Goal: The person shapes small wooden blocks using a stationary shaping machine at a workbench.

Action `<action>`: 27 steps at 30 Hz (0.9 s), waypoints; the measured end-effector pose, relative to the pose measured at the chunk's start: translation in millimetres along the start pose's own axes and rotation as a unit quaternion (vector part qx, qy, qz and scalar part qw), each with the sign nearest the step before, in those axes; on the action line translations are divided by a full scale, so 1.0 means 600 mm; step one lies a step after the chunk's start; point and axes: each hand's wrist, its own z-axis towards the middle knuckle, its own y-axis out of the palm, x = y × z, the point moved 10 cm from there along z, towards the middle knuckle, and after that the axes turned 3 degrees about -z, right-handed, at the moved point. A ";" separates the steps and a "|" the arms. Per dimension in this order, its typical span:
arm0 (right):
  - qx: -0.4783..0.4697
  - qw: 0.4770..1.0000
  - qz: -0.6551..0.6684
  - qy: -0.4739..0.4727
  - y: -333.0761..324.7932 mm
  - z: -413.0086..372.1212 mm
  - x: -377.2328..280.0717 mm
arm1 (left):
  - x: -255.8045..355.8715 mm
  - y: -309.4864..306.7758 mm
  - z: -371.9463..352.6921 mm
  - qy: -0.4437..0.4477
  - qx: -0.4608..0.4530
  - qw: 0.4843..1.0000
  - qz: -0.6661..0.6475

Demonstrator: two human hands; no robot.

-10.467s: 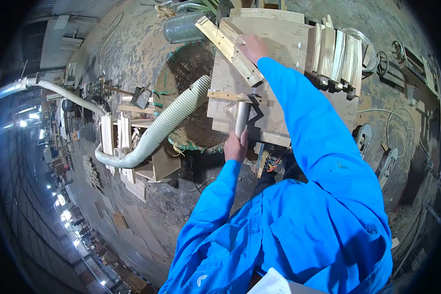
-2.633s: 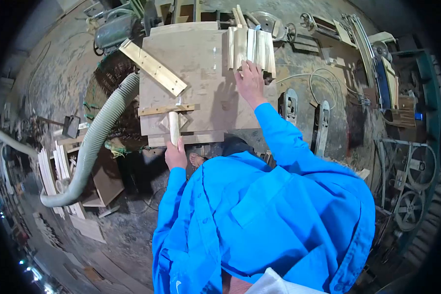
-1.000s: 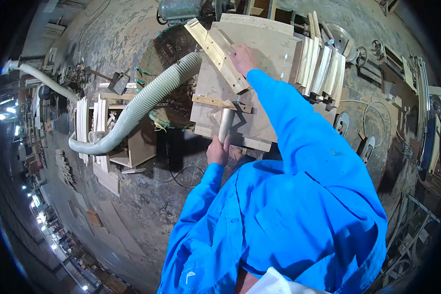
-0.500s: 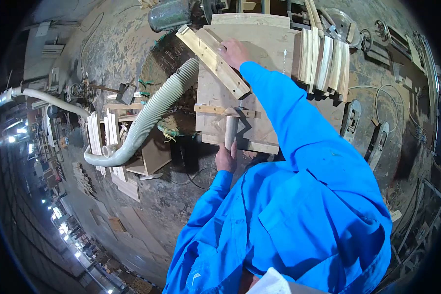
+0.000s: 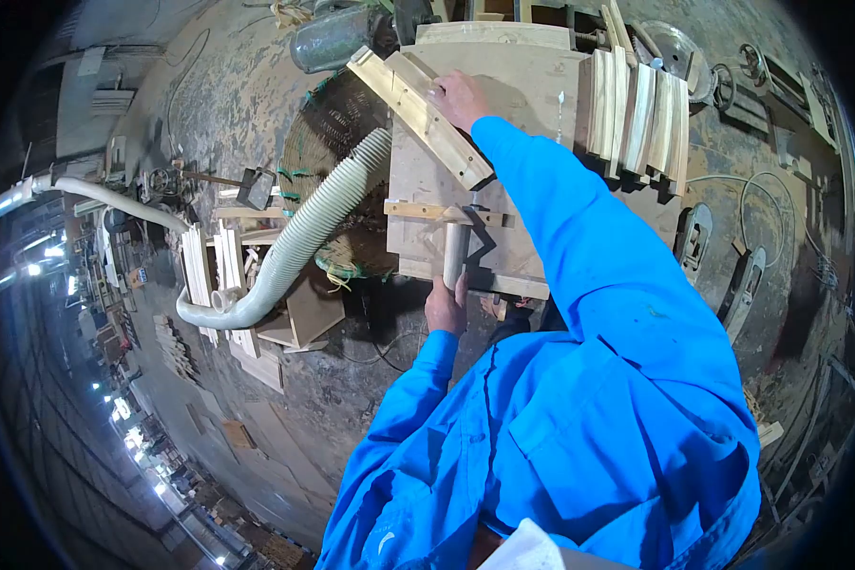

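My left hand (image 5: 443, 308) is closed around the near end of a pale, narrow wooden workpiece (image 5: 456, 255). This piece extends over the near edge of the worktable (image 5: 527, 76), its far end by a low wooden crosspiece (image 5: 426, 210). Farther up, my right hand (image 5: 460, 100) is closed with bent fingers against the side of a slanted wooden bar (image 5: 423, 118) that has dark holes or screws in its top. Part of the right fingers' grip is hidden by the hand itself.
Curved wooden slats (image 5: 638, 119) are stacked along the table's right side. A ribbed hose (image 5: 323, 209) runs to a woven basket (image 5: 337, 123) on the left. A green motor (image 5: 331, 43) sits beyond. Clamp-like metal parts (image 5: 698, 237) lie at right.
The view has shifted slightly, so the table and surroundings appear a little farther right and lower. Both hands keep nearly the same places against the wood.
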 end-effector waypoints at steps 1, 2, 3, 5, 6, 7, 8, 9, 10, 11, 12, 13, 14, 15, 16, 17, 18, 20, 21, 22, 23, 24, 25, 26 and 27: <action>0.000 1.000 0.002 0.001 -0.001 0.016 0.008 | 0.012 0.002 0.015 0.001 0.000 1.000 -0.010; 0.012 1.000 0.015 0.011 -0.007 0.033 0.019 | 0.023 0.004 0.031 0.001 0.000 1.000 -0.008; 0.024 0.999 0.028 0.020 -0.011 0.050 0.030 | 0.037 0.005 0.047 0.010 0.007 1.000 -0.009; 0.028 0.999 0.024 0.013 -0.011 0.085 0.044 | 0.062 0.007 0.072 0.018 0.015 1.000 -0.009; 0.031 0.999 0.018 0.005 -0.008 0.093 0.049 | 0.068 0.010 0.079 0.010 0.008 1.000 -0.001; 0.032 0.999 0.020 0.007 -0.005 0.092 0.056 | 0.070 0.014 0.080 0.002 0.002 1.000 0.006; 0.037 0.999 0.028 0.016 -0.008 0.089 0.057 | 0.064 0.013 0.081 0.005 0.003 1.000 0.011; 0.041 0.998 0.035 0.022 -0.011 0.086 0.056 | 0.064 0.014 0.080 0.016 0.009 1.000 0.017; 0.044 0.998 0.038 0.021 -0.015 0.085 0.051 | 0.066 0.014 0.081 0.028 0.016 0.999 0.022; 0.046 0.998 0.032 0.013 -0.014 0.088 0.050 | 0.065 0.013 0.082 0.030 0.018 0.999 0.024; 0.048 0.998 0.026 0.006 -0.013 0.092 0.048 | 0.065 0.012 0.083 0.028 0.019 0.999 0.029; 0.051 0.998 0.028 0.004 -0.013 0.097 0.048 | 0.065 0.010 0.085 0.027 0.020 0.999 0.033; 0.056 0.998 0.019 0.000 -0.016 0.100 0.046 | 0.068 0.008 0.087 0.029 0.023 0.999 0.035; 0.060 0.998 0.010 -0.004 -0.018 0.102 0.043 | 0.072 0.006 0.088 0.036 0.027 0.999 0.023; 0.063 0.998 0.012 -0.005 -0.020 0.103 0.043 | 0.077 0.003 0.089 0.044 0.031 0.998 0.012; 0.058 0.998 0.027 0.007 -0.025 0.102 0.047 | 0.078 0.004 0.090 0.045 0.033 0.998 0.012; 0.052 0.998 0.043 0.019 -0.029 0.100 0.051 | 0.076 0.008 0.092 0.037 0.025 0.999 0.011; 0.017 0.999 0.029 0.020 -0.028 0.096 0.057 | 0.073 0.015 0.090 0.027 0.021 0.999 0.020; -0.020 0.999 0.014 0.023 -0.019 0.094 0.062 | 0.072 0.019 0.088 0.027 0.021 0.999 0.019; -0.020 0.999 0.014 0.023 -0.020 0.093 0.066 | 0.074 0.022 0.088 0.032 0.024 0.999 0.019; -0.021 0.999 0.013 0.028 -0.019 0.093 0.071 | 0.080 0.022 0.088 0.036 0.028 0.999 0.020; -0.022 0.999 0.013 0.032 -0.016 0.094 0.076 | 0.083 0.021 0.090 0.036 0.028 0.999 0.019; -0.023 0.999 0.012 0.032 -0.013 0.098 0.077 | 0.084 0.022 0.092 0.030 0.020 0.999 0.016; -0.007 0.999 0.030 0.037 -0.016 0.102 0.079 | 0.084 0.024 0.094 0.023 0.012 1.000 0.013; 0.009 0.998 0.047 0.042 -0.020 0.106 0.081 | 0.086 0.023 0.095 0.023 0.012 1.000 0.012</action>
